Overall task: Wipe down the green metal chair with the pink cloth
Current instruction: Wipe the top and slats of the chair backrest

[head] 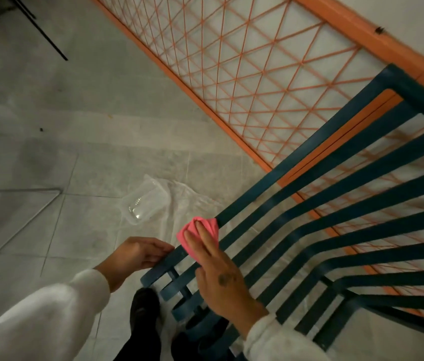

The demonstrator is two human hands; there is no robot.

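The green metal chair (336,209) fills the lower right, its long dark slats running from the seat's front edge up into the backrest. A bunched pink cloth (192,237) lies on the outermost left slat near the seat's front. My right hand (218,277) presses flat on the cloth with its fingers stretched out over it. My left hand (138,254) curls around the front end of that same slat, just left of the cloth. Both arms wear white sleeves.
An orange lattice frame (244,69) leans behind the chair. A clear plastic container (144,201) lies on thin plastic sheeting (192,199) on the tiled floor. Grey metal frames (23,201) stand at left. My dark shoe (144,308) is below the seat's edge.
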